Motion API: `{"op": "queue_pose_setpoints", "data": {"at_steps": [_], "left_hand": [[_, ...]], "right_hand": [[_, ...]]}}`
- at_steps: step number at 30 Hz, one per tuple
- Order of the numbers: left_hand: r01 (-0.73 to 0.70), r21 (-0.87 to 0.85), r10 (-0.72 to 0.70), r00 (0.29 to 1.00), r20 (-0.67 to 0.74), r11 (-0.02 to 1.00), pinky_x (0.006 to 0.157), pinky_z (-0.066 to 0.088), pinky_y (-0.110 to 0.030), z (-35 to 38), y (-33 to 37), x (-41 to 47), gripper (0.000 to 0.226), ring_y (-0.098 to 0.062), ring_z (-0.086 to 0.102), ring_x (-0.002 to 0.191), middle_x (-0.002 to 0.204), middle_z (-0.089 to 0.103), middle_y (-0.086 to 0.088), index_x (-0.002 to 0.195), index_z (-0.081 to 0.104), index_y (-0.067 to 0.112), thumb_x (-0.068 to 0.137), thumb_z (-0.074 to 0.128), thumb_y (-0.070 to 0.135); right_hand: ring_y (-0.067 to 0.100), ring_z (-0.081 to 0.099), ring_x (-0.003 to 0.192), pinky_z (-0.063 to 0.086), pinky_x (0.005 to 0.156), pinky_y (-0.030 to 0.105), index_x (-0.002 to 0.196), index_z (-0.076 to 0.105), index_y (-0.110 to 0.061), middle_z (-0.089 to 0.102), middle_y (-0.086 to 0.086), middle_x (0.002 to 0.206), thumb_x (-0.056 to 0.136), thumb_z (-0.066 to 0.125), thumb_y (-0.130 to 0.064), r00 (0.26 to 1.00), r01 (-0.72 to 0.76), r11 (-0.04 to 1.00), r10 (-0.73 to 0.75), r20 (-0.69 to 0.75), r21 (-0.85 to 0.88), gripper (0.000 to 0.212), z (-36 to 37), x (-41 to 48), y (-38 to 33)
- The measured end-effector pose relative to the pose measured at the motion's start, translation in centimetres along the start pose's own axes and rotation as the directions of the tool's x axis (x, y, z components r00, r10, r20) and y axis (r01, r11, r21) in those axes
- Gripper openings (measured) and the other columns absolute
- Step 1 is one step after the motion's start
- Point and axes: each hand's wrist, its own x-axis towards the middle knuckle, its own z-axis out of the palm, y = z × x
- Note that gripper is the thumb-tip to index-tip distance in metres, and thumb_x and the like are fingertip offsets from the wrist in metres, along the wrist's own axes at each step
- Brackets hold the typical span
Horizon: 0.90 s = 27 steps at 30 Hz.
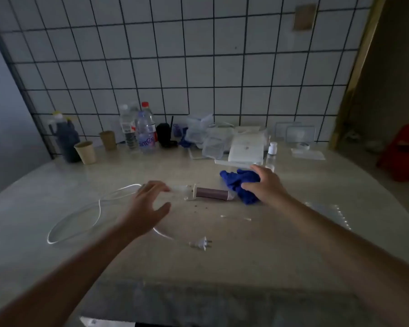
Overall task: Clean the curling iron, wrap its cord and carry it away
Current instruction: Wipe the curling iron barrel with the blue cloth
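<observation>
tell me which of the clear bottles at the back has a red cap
The rear bottle, standing right behind the purple-labelled bottle; the other bottles' caps look pale.

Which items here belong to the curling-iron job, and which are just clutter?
Job: mauve-barrelled white curling iron, its white cord and plug, crumpled blue cloth.
Clutter: tan paper cups, clear plastic bottles, dark blue jug, white box, small white jar.
</observation>
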Motion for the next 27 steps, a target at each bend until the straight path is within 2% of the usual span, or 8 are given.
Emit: {"op": "queue_pose_setpoints", "data": {"at_steps": [2, 4, 8, 12, 17, 19, 23, 27], "left_hand": [[-0.047, 0.088, 0.04, 0.996, 0.08, 0.995, 0.103, 0.045, -0.04, 0.8, 0.5, 2.1, 0.057, -0.024, 0.054, 0.123, 0.135, 0.06, -0.005, 0.128, 0.065, 0.018, 0.079, 0.066, 0.046], [-0.085, 0.129, 0.065, 0.986, 0.151, 0.988, 0.104, 0.046, -0.042, 1.5, 0.7, 3.9, 0.062, -0.021, 0.051, 0.127, 0.14, 0.058, 0.0, 0.136, 0.06, 0.025, 0.08, 0.065, 0.052], [-0.222, 0.219, 0.15, 0.941, 0.303, 0.95, 0.099, 0.035, -0.029, 3.4, -0.4, 6.0, 0.061, -0.012, 0.048, 0.123, 0.136, 0.056, 0.01, 0.139, 0.056, 0.039, 0.085, 0.053, 0.066], [-0.247, 0.223, 0.17, 0.934, 0.314, 0.943, 0.091, 0.036, -0.03, 4.3, -0.7, 8.1, 0.062, -0.015, 0.051, 0.109, 0.123, 0.057, 0.007, 0.138, 0.058, 0.034, 0.084, 0.051, 0.065], [-0.227, 0.225, 0.122, 0.908, 0.4, 0.948, 0.081, 0.043, -0.032, 5.1, -1.7, 9.3, 0.053, -0.015, 0.057, 0.1, 0.112, 0.061, 0.007, 0.133, 0.061, 0.034, 0.085, 0.057, 0.058], [-0.122, 0.128, 0.069, 0.932, 0.356, 0.984, 0.077, 0.044, -0.031, 5.2, -2.2, 9.3, 0.049, -0.01, 0.056, 0.092, 0.104, 0.057, 0.014, 0.125, 0.067, 0.036, 0.081, 0.061, 0.057], [0.193, -0.247, -0.138, 0.965, 0.223, 0.95, 0.069, 0.051, -0.037, 4.9, -2.4, 10.3, 0.038, -0.017, 0.064, 0.077, 0.091, 0.068, 0.008, 0.099, 0.073, 0.03, 0.074, 0.069, 0.058], [0.421, -0.717, -0.396, 0.892, 0.217, 0.555, 0.055, 0.048, -0.031, 4.6, -0.9, 14.0, 0.021, -0.023, 0.059, 0.069, 0.084, 0.068, -0.011, 0.106, 0.072, 0.014, 0.089, 0.072, 0.027]], "right_hand": [[0.028, 0.043, 0.148, 0.042, 0.108, 0.037, 0.162, 0.035, -0.029, 0.041, 0.005, 0.165, 0.084, 0.082, -0.037, 0.976, -0.12, 0.993, 0.119, 0.18, -0.006, 0.092, 0.0, 1.8, -0.2], [0.027, 0.05, 0.14, 0.043, 0.098, 0.035, 0.16, 0.037, -0.032, 0.047, 0.004, 0.16, 0.08, 0.085, -0.038, 0.95, -0.151, 0.987, 0.159, 0.267, -0.05, 0.094, 0.5, 3.3, 0.3], [0.021, 0.063, 0.107, 0.052, 0.085, 0.037, 0.143, 0.055, -0.038, 0.068, -0.002, 0.128, 0.076, 0.079, -0.041, 0.994, -0.058, 0.987, 0.071, 0.079, -0.151, 0.071, 2.6, 3.8, 2.2], [0.018, 0.067, 0.085, 0.048, 0.069, 0.032, 0.114, 0.065, -0.032, 0.07, -0.007, 0.092, 0.064, 0.072, -0.045, 0.982, -0.117, 0.983, 0.136, 0.131, -0.138, 0.052, 2.7, 5.5, 2.2], [0.022, 0.07, 0.083, 0.049, 0.066, 0.03, 0.083, 0.071, -0.021, 0.074, 0.003, 0.085, 0.071, 0.084, -0.025, 0.967, -0.252, 0.959, 0.246, 0.06, 0.132, 0.018, 2.8, 7.6, 2.7], [0.026, 0.072, 0.095, 0.051, 0.071, 0.031, 0.092, 0.074, -0.024, 0.075, -0.002, 0.087, 0.072, 0.084, -0.023, 0.97, -0.213, 0.915, 0.24, -0.038, 0.342, 0.023, 2.5, 7.6, 2.1], [-0.002, 0.069, 0.1, 0.049, 0.078, 0.025, 0.115, 0.068, -0.047, 0.075, -0.026, 0.097, 0.063, 0.078, -0.034, 0.975, 0.04, 0.815, 0.095, -0.201, 0.579, 0.054, 1.0, 6.7, -1.7], [-0.012, 0.065, 0.099, 0.051, 0.083, 0.022, 0.128, 0.059, -0.053, 0.069, -0.035, 0.109, 0.068, 0.08, -0.033, 0.95, 0.239, 0.777, -0.064, -0.304, 0.582, 0.066, 0.4, 7.0, -6.2]]}}
